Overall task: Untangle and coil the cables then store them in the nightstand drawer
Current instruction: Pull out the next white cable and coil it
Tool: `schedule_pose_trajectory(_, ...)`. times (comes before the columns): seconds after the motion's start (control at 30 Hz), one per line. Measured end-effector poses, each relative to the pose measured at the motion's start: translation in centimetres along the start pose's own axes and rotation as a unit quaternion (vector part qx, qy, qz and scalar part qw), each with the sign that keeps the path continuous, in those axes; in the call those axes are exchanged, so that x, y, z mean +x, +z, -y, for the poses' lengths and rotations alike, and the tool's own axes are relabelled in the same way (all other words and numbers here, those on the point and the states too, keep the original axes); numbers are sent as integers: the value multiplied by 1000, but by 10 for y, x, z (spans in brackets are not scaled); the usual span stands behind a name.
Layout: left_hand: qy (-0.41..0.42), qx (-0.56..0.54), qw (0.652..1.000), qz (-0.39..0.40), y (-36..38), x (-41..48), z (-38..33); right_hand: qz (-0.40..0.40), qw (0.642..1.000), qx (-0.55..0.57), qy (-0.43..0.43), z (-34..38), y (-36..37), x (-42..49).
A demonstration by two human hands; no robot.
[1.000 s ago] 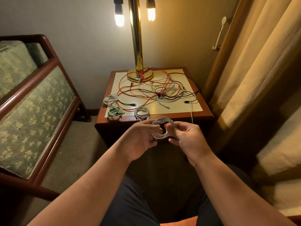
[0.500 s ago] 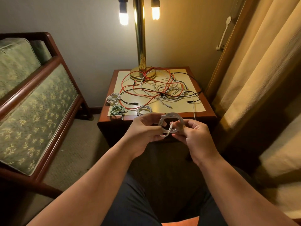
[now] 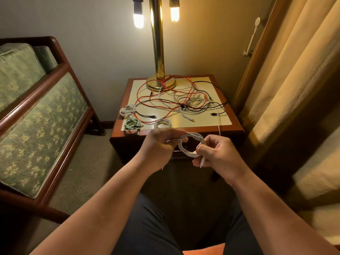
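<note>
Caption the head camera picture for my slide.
Left hand and right hand hold a white cable coil before a wooden nightstand strewn with tangled red, black and white cables.

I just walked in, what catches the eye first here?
The left hand and right hand hold a white cable coil in the foreground, before the nightstand. Behind, a tangle of red, black and white cables sprawls across its top, up to the base of a lit brass lamp.

Forearms forward, left hand (image 3: 159, 143) and right hand (image 3: 219, 155) close together, curled grips.
</note>
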State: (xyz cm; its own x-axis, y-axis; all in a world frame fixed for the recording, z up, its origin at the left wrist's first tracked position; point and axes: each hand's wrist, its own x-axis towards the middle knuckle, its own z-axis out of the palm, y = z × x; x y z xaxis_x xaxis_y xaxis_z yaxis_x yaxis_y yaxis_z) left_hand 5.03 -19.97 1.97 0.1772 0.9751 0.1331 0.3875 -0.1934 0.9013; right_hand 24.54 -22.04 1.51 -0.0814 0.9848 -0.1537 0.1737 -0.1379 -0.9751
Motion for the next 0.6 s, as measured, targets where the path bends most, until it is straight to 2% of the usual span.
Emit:
schedule_pose_trajectory(0.13,-25,-94,992,-81,-6,2,5,96,986,126,43,3,-17,-2)
schedule_pose_trajectory(0.2,-27,-123,986,-114,-8,2,10,116,979,165,40,4,-19,-4)
schedule_pose_trajectory(0.4,-56,-111,984,-126,7,-1,13,83,982,170,22,-3,-6,-7)
schedule_pose_trajectory(0.53,-108,-202,969,-97,14,-3,11,63,989,129,22,-2,-1,-7)
schedule_pose_trajectory(0.6,-102,-184,971,-112,20,-6,9,63,991,115,25,-1,0,-7)
